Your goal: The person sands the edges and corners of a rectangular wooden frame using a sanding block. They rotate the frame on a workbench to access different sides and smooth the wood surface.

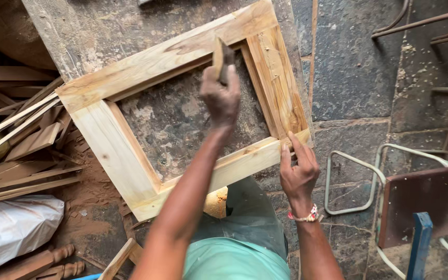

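Observation:
A rectangular wooden frame (115, 150) of pale planks lies tilted on a worn grey worktop (177, 124). My left hand (220, 98) reaches across the opening and grips a small flat brown block (222, 56), held upright against the inner edge of the frame's far rail. My right hand (297, 173), with a beaded bracelet at the wrist, rests its fingers on the frame's near right corner. The thumb presses the rail's edge.
Loose wooden strips and offcuts (22, 140) are piled at the left over sawdust. A white sack (11, 228) and turned wooden legs (47, 262) lie at the bottom left. A metal-framed chair (416, 207) and a blue post (420, 243) stand on the stone floor at the right.

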A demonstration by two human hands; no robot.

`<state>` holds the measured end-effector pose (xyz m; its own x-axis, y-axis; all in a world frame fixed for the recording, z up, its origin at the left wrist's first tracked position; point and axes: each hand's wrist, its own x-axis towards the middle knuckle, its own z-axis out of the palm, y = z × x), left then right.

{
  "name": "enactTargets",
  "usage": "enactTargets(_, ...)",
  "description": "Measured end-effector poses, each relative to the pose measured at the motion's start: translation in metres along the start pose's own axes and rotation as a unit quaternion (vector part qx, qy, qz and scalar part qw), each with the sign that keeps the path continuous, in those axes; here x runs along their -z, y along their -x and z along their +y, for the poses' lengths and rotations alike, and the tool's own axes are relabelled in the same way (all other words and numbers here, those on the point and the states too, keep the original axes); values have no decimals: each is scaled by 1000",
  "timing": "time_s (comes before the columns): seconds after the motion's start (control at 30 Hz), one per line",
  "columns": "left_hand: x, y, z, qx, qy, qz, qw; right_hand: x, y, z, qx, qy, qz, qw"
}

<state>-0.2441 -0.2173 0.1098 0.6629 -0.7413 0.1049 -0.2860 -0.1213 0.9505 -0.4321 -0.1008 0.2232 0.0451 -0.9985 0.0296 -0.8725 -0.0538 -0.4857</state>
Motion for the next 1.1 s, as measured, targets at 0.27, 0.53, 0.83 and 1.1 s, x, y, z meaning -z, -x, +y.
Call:
enactTargets(0.27,-43,2,36,-13,-83,73,994,21,18,23,-14,-10,18,1000)
enactTargets(0.53,-61,0,33,-27,-104,97,989,37,21,40,-26,-20,37,999)
enactTargets(0.83,-69,-12,43,-37,-162,122,979,14,35,67,-38,-7,69,997)
enactTargets(1.1,-65,-18,57,144,-35,74,986,11,39,91,-90,-2,14,996)
